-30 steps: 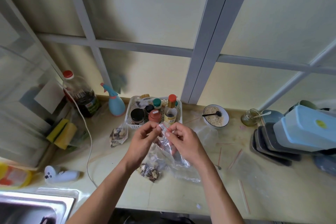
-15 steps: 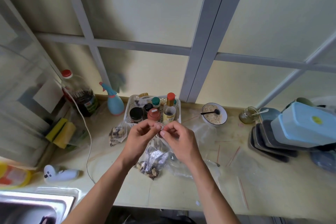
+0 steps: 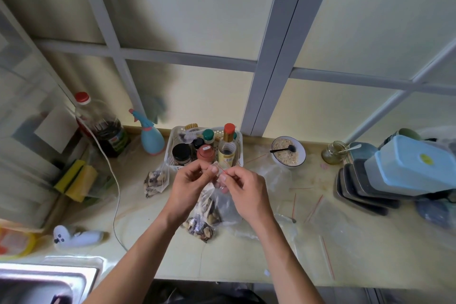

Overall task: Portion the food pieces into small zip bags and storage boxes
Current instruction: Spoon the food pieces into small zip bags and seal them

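My left hand (image 3: 191, 186) and my right hand (image 3: 243, 189) are raised together over the counter, each pinching the red-striped top edge of a small clear zip bag (image 3: 214, 201). The bag hangs between them with brown and cream food pieces (image 3: 201, 226) bunched at its bottom. Another small bag of the same pieces (image 3: 155, 181) lies to the left by the white basket. Several empty zip bags (image 3: 330, 219) with red strips lie flat on the right. A light-blue storage box (image 3: 414, 164) sits on stacked dark trays (image 3: 362, 195) at far right.
A white basket (image 3: 238, 153) of bottles and jars stands behind my hands. A bowl of grain with a black spoon (image 3: 288, 153), a glass jar (image 3: 334, 153), a blue spray bottle (image 3: 151, 138), a dark oil bottle (image 3: 103, 128), sponges (image 3: 77, 180) and a sink (image 3: 42, 281) surround the counter.
My hands drew closer together along the bag's top edge, and the bag of food pieces rose slightly off the counter with them.
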Tool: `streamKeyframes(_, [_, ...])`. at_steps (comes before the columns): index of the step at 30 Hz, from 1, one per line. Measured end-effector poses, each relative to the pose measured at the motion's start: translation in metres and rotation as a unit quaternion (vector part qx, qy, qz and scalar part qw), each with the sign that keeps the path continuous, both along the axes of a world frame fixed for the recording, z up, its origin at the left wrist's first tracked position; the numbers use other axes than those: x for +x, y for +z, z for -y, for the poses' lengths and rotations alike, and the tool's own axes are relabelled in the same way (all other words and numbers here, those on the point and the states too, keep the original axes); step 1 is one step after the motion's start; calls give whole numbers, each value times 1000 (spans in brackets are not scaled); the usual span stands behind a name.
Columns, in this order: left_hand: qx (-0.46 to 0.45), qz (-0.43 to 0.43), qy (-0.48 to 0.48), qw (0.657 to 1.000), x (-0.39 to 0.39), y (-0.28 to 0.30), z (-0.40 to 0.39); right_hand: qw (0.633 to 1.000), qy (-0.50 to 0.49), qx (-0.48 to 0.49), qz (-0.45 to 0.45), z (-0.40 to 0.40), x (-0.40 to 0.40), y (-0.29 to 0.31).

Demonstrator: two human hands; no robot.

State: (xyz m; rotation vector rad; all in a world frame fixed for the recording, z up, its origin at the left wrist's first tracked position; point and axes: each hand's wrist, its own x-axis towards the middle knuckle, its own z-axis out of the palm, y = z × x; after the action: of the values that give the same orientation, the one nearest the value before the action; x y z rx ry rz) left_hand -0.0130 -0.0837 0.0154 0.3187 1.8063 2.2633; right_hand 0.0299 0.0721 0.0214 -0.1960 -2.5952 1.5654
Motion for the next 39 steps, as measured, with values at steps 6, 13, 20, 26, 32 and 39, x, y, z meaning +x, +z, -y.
streamKeyframes(6, [-10, 4, -4, 1000, -8, -3, 1, 1000, -10, -14, 5, -2, -5, 2])
streamKeyframes(13, [-35, 7, 5, 999, -14, -4, 2, 1000, -16, -14, 16, -3, -11, 8])
streamKeyframes(20, [-31, 2, -1, 1000, -15, -2, 2, 1000, -4, -6, 3, 0, -16, 7])
streamKeyframes(26, [-34, 5, -1, 999, -16, 0, -1, 1000, -1, -2, -12, 2, -19, 5])
streamKeyframes(32, [-40, 17, 9, 999, -18, 3, -2, 1000, 4, 0, -12, 5, -20, 6])
streamKeyframes(39, [-51, 20, -17, 998, -22, 4, 0, 999, -10, -49, 21, 4, -22, 7])
